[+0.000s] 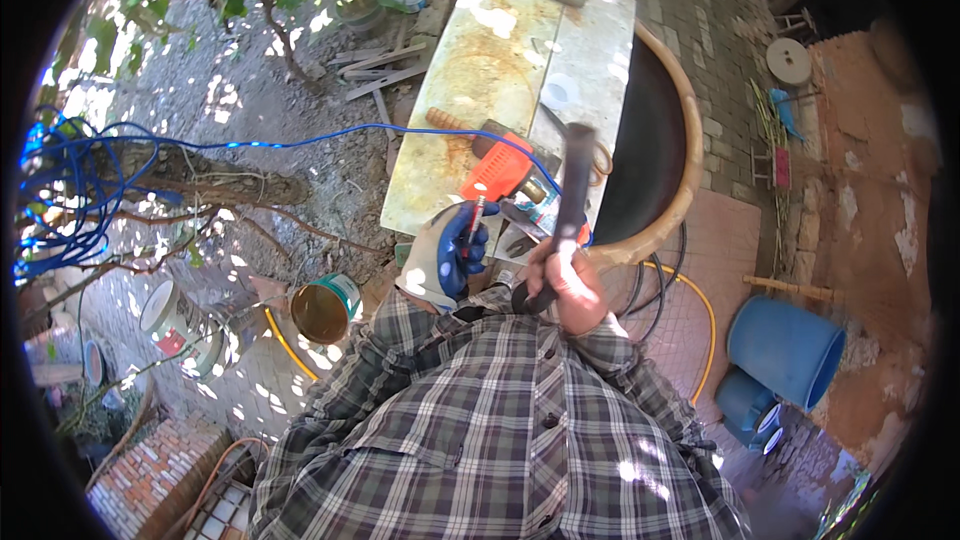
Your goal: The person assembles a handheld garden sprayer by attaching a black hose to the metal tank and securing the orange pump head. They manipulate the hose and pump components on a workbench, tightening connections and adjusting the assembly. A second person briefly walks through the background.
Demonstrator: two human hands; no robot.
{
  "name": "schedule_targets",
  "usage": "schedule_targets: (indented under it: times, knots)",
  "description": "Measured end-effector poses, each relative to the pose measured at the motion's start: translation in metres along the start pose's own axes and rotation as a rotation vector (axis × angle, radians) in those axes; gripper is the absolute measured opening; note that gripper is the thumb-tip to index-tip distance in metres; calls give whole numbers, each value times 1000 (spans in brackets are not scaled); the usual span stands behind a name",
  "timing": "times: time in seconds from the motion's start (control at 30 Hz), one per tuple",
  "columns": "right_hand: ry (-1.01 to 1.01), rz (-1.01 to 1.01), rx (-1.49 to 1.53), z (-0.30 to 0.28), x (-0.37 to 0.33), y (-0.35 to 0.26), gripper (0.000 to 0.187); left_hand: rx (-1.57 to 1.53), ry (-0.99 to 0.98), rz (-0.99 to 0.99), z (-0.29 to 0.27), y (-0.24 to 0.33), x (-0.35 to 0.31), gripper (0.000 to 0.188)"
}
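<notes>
My left hand (440, 252), in a white glove with blue coating, is closed on a thin red-and-white pen-like stick (477, 220). It is at the near edge of the stained white tabletop (450, 90). My bare right hand (572, 285) grips a long dark bar (574, 185) that rises upright before me, its lower end near my shirt. An orange power tool (497, 170) lies on the tabletop just beyond my left hand. Beside it are a hammer-like tool with a wooden handle (452, 122) and pliers (517, 242), partly hidden.
A large round tub with a tan rim (690, 130) stands against the table's right side. A blue cable (330, 137) crosses from a coil at left. An open bucket (325, 310) is at left, and a blue barrel (785, 348) lies at right near a yellow hose (708, 320).
</notes>
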State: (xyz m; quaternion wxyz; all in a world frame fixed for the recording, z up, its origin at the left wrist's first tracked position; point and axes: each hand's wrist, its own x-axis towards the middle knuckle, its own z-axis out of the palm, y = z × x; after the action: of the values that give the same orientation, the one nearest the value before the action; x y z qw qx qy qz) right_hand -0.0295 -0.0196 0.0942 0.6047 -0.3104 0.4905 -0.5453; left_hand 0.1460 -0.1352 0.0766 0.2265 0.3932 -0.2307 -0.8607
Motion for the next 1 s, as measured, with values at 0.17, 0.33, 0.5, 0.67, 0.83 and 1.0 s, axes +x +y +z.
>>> schedule_targets:
  times: [0.17,0.33,0.5,0.67,0.83,1.0]
  knots:
    - [-177,165,143,24,21,26,48,-273,0,281,-1,-22,-2,36]
    - [-349,464,245,30,32,40,47,-331,-92,313,-17,-20,-15,43]
    - [-337,652,341,42,50,33,49,-385,-69,403,-2,-1,-36,69]
    - [-297,542,299,53,50,34,55,-102,21,504,-15,-14,-37,62]
    - [-355,125,368,61,49,2,52,18,112,517,-9,2,-47,51]
    - [-373,47,-83,66,74,-8,41,89,-12,435,-18,15,-44,56]
